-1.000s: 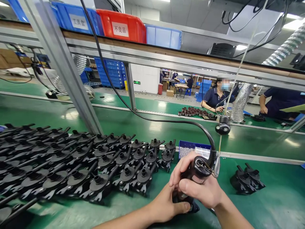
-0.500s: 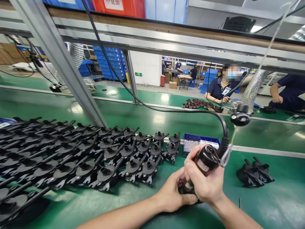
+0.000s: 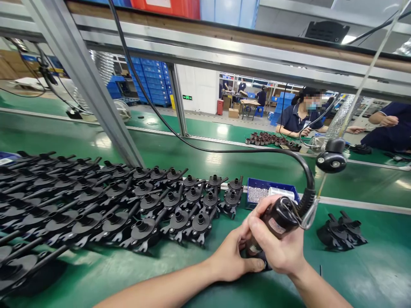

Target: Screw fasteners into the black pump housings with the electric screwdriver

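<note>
My right hand (image 3: pixel 279 246) is wrapped round a black electric screwdriver (image 3: pixel 278 218), which leans slightly, its cord end up and to the right. Lower down, my left hand (image 3: pixel 233 252) curls round a black plastic part (image 3: pixel 265 262) under the tool, thumb laid along its near side. Most of that part and the screwdriver's tip are hidden by my hands. Just behind them stands a blue bin (image 3: pixel 257 183) with many small metal screws (image 3: pixel 257 194) and a clear white container (image 3: pixel 281 193). Black pump housings (image 3: pixel 178 219) cover the bench to the left in rows.
Two more black housings (image 3: pixel 342 231) sit at the right. A black cord (image 3: pixel 205 149) loops across from the frame to the screwdriver, beside a hanging line with a black clamp (image 3: pixel 331 160). A metal post (image 3: pixel 93 85) slants at left. Beyond, a co-worker (image 3: pixel 302 115) sits across the benches.
The screwdriver's top end and the hanging clamp have shifted slightly right. My hands keep their grip. In the background, a person's hand now reaches out at the right.
</note>
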A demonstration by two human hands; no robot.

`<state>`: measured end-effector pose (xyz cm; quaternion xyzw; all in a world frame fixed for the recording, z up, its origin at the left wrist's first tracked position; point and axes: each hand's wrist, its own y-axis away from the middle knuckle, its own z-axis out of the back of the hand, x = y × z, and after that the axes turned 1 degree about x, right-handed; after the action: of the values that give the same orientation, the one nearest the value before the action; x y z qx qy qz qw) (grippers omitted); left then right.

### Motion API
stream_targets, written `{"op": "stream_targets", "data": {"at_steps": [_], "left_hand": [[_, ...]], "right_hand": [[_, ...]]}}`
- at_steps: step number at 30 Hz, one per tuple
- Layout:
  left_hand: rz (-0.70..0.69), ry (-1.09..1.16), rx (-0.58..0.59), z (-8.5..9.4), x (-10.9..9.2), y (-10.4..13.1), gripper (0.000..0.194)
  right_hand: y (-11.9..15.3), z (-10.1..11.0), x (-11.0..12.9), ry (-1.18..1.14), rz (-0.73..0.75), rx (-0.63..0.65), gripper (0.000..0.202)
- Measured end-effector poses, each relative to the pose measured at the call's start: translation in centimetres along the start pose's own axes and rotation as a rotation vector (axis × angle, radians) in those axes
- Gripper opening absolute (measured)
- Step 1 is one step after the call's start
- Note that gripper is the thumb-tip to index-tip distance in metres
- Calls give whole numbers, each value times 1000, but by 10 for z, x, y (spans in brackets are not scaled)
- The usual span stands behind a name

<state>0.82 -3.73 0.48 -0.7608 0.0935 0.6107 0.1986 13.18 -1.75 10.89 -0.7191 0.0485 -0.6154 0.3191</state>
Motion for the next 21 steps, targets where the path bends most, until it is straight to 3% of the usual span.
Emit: {"op": "stream_targets", "data": {"at_steps": [5, 10, 13, 21], "left_hand": [[44, 36, -31, 1, 14, 1, 60], [50, 101, -35, -1, 14, 3, 67], [51, 53, -13, 0, 14, 5, 73], [61, -136, -64, 21, 26, 14, 102]], "right_hand": [[2, 2, -6, 89, 19, -86, 12], [1, -4, -7, 25, 5, -120, 10], [1, -3, 0, -40, -6, -53, 10], [-8, 37, 29, -104, 120, -80, 12]]}}
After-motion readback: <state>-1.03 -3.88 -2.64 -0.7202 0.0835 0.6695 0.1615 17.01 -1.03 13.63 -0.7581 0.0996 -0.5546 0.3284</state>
